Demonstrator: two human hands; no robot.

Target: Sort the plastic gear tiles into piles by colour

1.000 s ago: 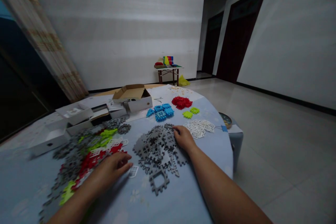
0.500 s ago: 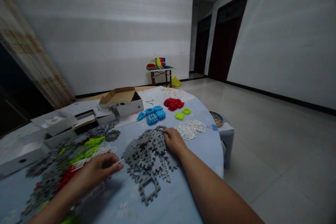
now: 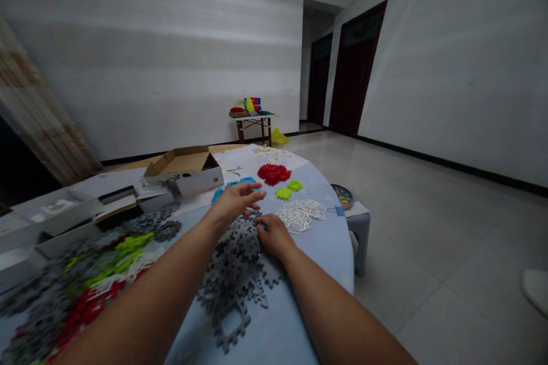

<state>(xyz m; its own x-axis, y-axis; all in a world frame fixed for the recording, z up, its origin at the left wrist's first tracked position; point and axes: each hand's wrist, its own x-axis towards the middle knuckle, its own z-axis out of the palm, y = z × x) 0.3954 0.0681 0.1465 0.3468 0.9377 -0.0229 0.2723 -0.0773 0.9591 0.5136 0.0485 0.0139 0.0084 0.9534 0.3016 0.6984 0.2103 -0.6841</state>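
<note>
My left hand [image 3: 240, 199] hangs over the far end of a pile of grey interlocking plastic building pieces [image 3: 240, 262]. Its fingers are apart, and nothing shows between them. My right hand [image 3: 275, 235] rests against the pile's right edge with its fingers curled down. Whatever those fingers hold, if anything, is hidden. A heap of white lattice pieces [image 3: 299, 215] lies just beyond my right hand. Blue pieces [image 3: 244, 181] are partly covered by my left hand. Lime-green pieces [image 3: 283, 193] and a red heap [image 3: 274, 173] lie farther back.
On the left spreads a mixed heap of grey, lime and red pieces [image 3: 81, 308]. Behind it stand an open cardboard box [image 3: 197, 182] and several white trays [image 3: 55, 205]. A grey stool [image 3: 362, 234] with a round container [image 3: 342, 197] stands by the table's right edge.
My left hand has swung up and right, from the mixed heap to above the grey pile. The white piece it held no longer shows. My right hand stays by the pile. The view has shifted slightly.
</note>
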